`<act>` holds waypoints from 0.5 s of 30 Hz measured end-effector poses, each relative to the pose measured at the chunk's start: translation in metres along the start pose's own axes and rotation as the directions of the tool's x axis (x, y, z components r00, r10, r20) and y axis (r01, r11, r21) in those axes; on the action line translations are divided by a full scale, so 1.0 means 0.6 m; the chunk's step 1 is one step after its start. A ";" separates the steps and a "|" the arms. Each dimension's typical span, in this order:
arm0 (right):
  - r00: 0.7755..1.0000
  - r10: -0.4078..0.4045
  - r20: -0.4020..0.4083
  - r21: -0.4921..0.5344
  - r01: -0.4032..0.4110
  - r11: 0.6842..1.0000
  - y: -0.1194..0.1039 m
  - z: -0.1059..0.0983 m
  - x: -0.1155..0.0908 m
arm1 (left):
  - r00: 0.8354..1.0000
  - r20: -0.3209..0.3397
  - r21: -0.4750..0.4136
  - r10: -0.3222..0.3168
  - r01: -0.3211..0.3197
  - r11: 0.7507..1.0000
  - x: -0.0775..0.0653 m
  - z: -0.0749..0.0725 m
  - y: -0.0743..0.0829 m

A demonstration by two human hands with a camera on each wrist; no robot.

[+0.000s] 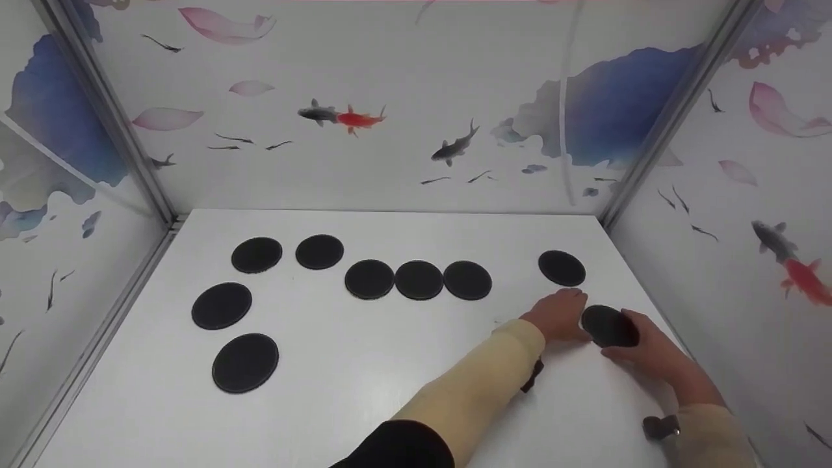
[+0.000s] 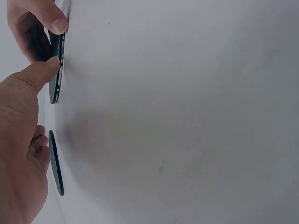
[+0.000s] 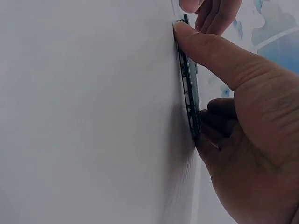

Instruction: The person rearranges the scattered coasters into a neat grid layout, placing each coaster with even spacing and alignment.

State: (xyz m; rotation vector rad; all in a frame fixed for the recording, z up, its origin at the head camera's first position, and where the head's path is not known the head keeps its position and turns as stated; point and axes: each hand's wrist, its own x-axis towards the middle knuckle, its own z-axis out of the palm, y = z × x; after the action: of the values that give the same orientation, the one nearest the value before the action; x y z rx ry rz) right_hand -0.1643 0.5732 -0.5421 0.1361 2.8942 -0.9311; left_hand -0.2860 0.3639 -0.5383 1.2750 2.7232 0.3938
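Observation:
My right hand (image 1: 656,354) pinches a black round disc (image 1: 610,326) by its rim, the thumb on the near side and fingers on the far side. In the right wrist view, that disc (image 3: 189,88) stands edge-on near the white surface, with a patterned rim. My left hand (image 1: 556,316) is at the disc's left edge, its fingers loosely bent. In the left wrist view the left thumb (image 2: 44,72) overlaps the disc; whether it touches is unclear. Just beyond the left hand lies another black disc (image 1: 561,268).
Three black discs (image 1: 419,280) lie in a touching row on the white table (image 1: 364,390). Several more form a loose curve at the left, including one near disc (image 1: 245,363). White panels (image 1: 403,169) printed with fish and petals wall the table at back and sides.

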 end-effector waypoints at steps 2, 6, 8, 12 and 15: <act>1.000 -0.012 -0.008 0.006 0.012 1.000 0.000 0.001 -0.001 | 1.000 -0.001 0.013 0.004 -0.004 1.000 0.000 0.001 -0.001; 0.999 -0.034 -0.016 0.014 0.034 0.999 0.000 0.001 0.000 | 1.000 -0.006 0.003 0.002 -0.002 1.000 0.003 0.003 -0.001; 0.999 -0.033 -0.017 0.014 0.034 0.999 0.000 0.000 0.000 | 1.000 -0.009 -0.015 -0.001 0.001 1.000 0.004 0.003 -0.002; 0.999 -0.028 -0.016 0.011 0.028 1.000 0.001 -0.001 -0.001 | 1.000 -0.002 -0.045 0.004 -0.004 0.999 0.007 0.003 -0.002; 0.999 -0.041 -0.019 0.025 0.041 0.999 0.003 -0.001 -0.003 | 1.000 0.016 -0.102 0.001 0.000 0.995 0.009 0.007 -0.003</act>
State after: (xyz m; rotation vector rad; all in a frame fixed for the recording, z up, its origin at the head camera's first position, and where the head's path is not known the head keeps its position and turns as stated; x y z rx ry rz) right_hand -0.1623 0.5750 -0.5427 0.0878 2.9131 -0.9790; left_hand -0.2898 0.3675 -0.5426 1.2474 2.6525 0.5130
